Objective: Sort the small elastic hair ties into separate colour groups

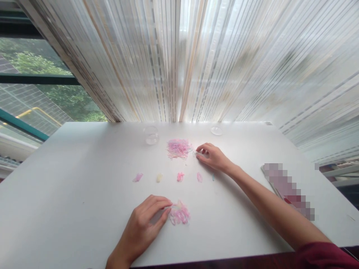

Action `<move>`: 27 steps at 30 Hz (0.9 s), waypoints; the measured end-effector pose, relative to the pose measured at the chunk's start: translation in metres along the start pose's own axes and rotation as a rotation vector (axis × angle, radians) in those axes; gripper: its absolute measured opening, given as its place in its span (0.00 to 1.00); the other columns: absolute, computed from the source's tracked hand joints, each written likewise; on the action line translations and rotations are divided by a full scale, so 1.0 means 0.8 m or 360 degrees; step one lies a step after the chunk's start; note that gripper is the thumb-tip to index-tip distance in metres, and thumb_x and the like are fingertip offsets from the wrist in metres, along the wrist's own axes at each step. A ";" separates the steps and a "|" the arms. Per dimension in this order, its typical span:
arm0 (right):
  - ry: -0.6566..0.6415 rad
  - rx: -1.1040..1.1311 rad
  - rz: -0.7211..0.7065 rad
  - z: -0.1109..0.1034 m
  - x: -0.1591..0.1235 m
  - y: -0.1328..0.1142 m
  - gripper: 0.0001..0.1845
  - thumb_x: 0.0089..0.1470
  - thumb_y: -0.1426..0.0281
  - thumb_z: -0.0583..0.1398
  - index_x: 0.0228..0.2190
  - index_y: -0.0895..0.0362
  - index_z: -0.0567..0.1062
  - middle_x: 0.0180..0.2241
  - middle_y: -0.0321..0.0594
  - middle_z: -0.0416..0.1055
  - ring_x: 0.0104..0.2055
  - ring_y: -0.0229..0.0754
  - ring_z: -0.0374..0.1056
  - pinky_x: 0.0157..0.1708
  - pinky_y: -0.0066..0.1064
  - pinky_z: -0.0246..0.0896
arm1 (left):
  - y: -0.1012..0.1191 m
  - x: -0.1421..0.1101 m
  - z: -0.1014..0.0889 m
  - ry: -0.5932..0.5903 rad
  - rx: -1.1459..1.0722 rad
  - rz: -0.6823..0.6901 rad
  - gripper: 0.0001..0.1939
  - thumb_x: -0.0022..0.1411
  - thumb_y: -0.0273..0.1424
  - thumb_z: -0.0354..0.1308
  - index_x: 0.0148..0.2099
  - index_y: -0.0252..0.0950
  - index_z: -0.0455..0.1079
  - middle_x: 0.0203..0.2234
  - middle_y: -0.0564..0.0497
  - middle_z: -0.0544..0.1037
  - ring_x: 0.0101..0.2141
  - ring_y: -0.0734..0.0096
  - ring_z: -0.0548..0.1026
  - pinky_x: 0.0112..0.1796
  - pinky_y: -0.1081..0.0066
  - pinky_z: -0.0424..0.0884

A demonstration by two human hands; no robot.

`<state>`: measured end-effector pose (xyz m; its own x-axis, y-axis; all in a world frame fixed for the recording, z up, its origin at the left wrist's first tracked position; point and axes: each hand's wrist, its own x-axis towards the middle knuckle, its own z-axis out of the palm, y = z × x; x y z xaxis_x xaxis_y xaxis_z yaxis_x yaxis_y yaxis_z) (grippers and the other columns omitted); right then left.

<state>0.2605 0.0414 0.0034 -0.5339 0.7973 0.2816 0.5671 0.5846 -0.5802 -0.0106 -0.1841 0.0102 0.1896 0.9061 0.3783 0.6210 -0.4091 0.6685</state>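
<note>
A large pile of thin pink and lilac rubber bands (178,148) lies toward the back of the white table. At its right edge my right hand (213,156) pinches a pale rubber band (193,152) with thumb and fingertips. Nearer me is a smaller pile of pink, pale-coloured rubber bands (180,213). My left hand (147,220) touches its left side with thumb and forefinger drawn close; what is between them is hidden. Between the piles runs a row of small clusters: purple bands (138,177), yellow bands (159,178), bright pink bands (180,176), light pink bands (199,176) and a blue band (213,177).
A clear round container (152,135) stands at the back left, and a clear lid (216,130) lies at the back right. A blurred flat object (288,191) rests beyond my right forearm. Striped curtains (179,59) hang along the table's (70,179) far edge.
</note>
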 end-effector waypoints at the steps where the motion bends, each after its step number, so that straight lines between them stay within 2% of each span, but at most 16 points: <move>1: -0.0010 0.0005 -0.0010 0.004 0.008 -0.002 0.05 0.59 0.68 0.64 0.38 0.53 0.80 0.36 0.40 0.77 0.38 0.44 0.73 0.44 0.36 0.71 | 0.000 -0.001 0.001 0.0009 -0.0012 0.0006 0.07 0.73 0.28 0.57 0.47 0.43 0.76 0.39 0.50 0.84 0.40 0.65 0.83 0.42 0.68 0.82; 6: -0.0022 0.0046 -0.0062 0.020 0.034 -0.010 0.04 0.59 0.72 0.63 0.36 0.54 0.80 0.35 0.39 0.77 0.34 0.39 0.74 0.39 0.32 0.72 | -0.004 -0.005 0.006 0.0076 -0.0014 0.0132 0.07 0.73 0.26 0.58 0.49 0.42 0.75 0.39 0.50 0.83 0.40 0.68 0.82 0.41 0.70 0.80; 11: 0.0019 0.0071 -0.0077 0.002 0.028 -0.009 0.05 0.60 0.70 0.62 0.38 0.54 0.80 0.38 0.41 0.78 0.35 0.41 0.76 0.39 0.34 0.74 | -0.007 -0.004 0.007 0.0098 0.0029 0.0195 0.08 0.73 0.25 0.58 0.50 0.39 0.74 0.39 0.50 0.82 0.39 0.68 0.82 0.41 0.71 0.79; 15: 0.0060 0.0068 -0.0042 -0.030 0.005 -0.010 0.07 0.62 0.67 0.61 0.38 0.54 0.80 0.38 0.44 0.79 0.36 0.44 0.76 0.39 0.37 0.75 | -0.005 -0.005 0.006 0.0081 0.0041 0.0171 0.08 0.73 0.24 0.57 0.51 0.39 0.74 0.40 0.49 0.82 0.40 0.67 0.82 0.42 0.70 0.79; 19: 0.0054 0.0082 -0.0038 -0.046 -0.030 -0.030 0.09 0.65 0.64 0.60 0.40 0.53 0.80 0.38 0.43 0.80 0.37 0.45 0.76 0.34 0.35 0.74 | -0.002 -0.008 0.002 -0.0031 -0.0001 0.0093 0.14 0.71 0.22 0.57 0.55 0.41 0.73 0.43 0.48 0.82 0.44 0.66 0.81 0.46 0.69 0.79; 21: -0.0005 0.0132 -0.0082 -0.043 -0.047 -0.044 0.09 0.66 0.65 0.60 0.40 0.52 0.80 0.38 0.43 0.80 0.38 0.44 0.75 0.27 0.30 0.69 | 0.001 -0.009 0.000 -0.0085 -0.0002 0.0047 0.18 0.68 0.21 0.57 0.57 0.42 0.72 0.46 0.48 0.81 0.46 0.65 0.81 0.48 0.68 0.79; 23: -0.0061 0.0185 -0.0216 -0.034 -0.062 -0.056 0.07 0.67 0.68 0.59 0.40 0.53 0.79 0.36 0.43 0.79 0.37 0.43 0.74 0.25 0.28 0.66 | 0.003 -0.008 -0.001 -0.0113 0.0025 0.0014 0.21 0.66 0.20 0.57 0.58 0.42 0.72 0.47 0.48 0.81 0.46 0.65 0.80 0.49 0.67 0.79; 27: -0.0039 0.0226 -0.0503 -0.013 -0.082 -0.077 0.06 0.67 0.73 0.59 0.39 0.55 0.78 0.32 0.40 0.76 0.34 0.41 0.71 0.34 0.32 0.68 | 0.008 -0.003 0.002 -0.0169 0.0072 0.0000 0.19 0.66 0.20 0.58 0.56 0.42 0.72 0.45 0.50 0.81 0.44 0.65 0.80 0.47 0.66 0.79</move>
<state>0.2674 -0.0454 0.0285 -0.6850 0.5755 0.4467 0.2793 0.7738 -0.5685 -0.0058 -0.1884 0.0125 0.2677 0.9133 0.3070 0.6544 -0.4062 0.6378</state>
